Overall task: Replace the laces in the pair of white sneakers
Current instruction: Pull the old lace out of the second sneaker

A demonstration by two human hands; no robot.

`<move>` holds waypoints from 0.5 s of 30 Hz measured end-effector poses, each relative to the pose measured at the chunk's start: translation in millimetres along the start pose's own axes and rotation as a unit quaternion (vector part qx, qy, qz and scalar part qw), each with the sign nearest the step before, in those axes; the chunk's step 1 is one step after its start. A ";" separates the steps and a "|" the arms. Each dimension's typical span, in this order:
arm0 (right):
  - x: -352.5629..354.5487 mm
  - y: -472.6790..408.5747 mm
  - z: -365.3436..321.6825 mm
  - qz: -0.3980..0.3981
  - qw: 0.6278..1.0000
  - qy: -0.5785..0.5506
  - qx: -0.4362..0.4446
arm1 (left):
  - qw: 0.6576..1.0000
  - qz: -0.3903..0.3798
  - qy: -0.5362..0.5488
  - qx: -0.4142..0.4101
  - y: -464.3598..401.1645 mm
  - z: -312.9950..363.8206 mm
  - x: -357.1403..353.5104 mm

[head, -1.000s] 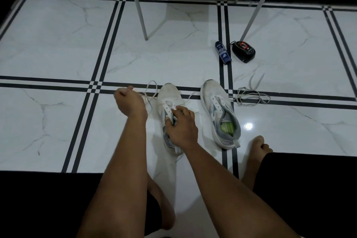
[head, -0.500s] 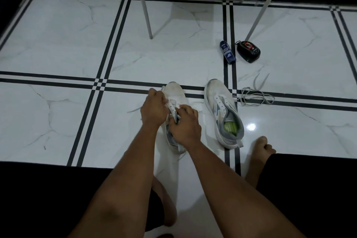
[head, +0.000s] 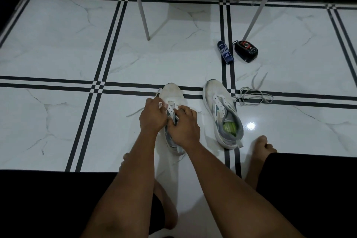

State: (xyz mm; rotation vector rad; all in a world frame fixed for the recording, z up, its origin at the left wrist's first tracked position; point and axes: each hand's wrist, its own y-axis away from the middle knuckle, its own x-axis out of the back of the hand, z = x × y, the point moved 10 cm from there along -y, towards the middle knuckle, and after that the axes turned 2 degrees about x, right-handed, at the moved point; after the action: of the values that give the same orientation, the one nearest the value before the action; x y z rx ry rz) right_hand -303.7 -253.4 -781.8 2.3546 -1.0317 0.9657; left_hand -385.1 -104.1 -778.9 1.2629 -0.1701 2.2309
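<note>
Sneakers side by side on a white tiled floor, toes pointing far, heels near the seated person. Both hands work on the left sneaker (head: 173, 106). Its long axis runs near to far, tilted slightly, with the eyelet rows down the middle. The left hand (head: 153, 116) sits at the sneaker's left edge, fingers curled in a grip that pinches a white lace (head: 160, 102); a bit of lace shows above the knuckles and a strand trails left across the floor. The right hand (head: 183, 125) lies over the tongue, fingers curled down onto the right eyelet row; whether it pinches lace or only steadies the upper is hidden. The next eyelets lie just far of both grips, toward the toe, and the left hand holding the lace is nearer to them. The right sneaker (head: 222, 112) stands unlaced, well apart from the hands. Just right of it lies a loose grey lace (head: 253, 96) in a tangle.
</note>
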 end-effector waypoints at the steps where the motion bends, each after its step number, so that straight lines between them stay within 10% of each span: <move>1: 0.6 0.1 -0.2 0.002 1.000 -0.003 0.000 | 1.000 0.015 -0.019 -0.019 0.7 6.4 2.9; 15: 2.8 0.6 -1.2 0.016 1.000 -0.004 -0.006 | 0.932 -0.012 0.264 0.248 -14.2 -47.3 -5.6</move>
State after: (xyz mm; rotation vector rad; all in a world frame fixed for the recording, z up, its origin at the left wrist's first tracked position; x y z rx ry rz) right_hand -303.3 -254.4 -778.9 2.3412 -1.0774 0.9590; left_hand -410.8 -77.0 -811.7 0.8232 0.6455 2.5898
